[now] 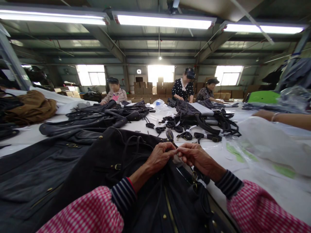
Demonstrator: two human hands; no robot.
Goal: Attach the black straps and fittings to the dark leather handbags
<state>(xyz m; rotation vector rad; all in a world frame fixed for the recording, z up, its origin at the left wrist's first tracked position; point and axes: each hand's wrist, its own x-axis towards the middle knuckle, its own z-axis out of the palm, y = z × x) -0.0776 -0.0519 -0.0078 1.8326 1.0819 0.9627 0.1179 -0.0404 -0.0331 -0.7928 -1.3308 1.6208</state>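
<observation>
A black jacket (114, 174) with brass snaps and a zipper lies spread on the white table (267, 187) in front of me. My left hand (160, 157) and my right hand (194, 157) meet above it, both pinched closed on a small dark part of the garment, near a dark belt end (170, 135). What exactly sits between the fingertips is too small to make out. Both arms wear pink checked sleeves with striped cuffs.
More black jackets (97, 118) and rolled belts (184, 129) lie across the table. A brown garment (31, 106) sits far left. Clear plastic bags (269, 145) lie at right, with another person's forearm (284, 118) above them. Three people (184, 85) work at the far side; cardboard boxes stand behind.
</observation>
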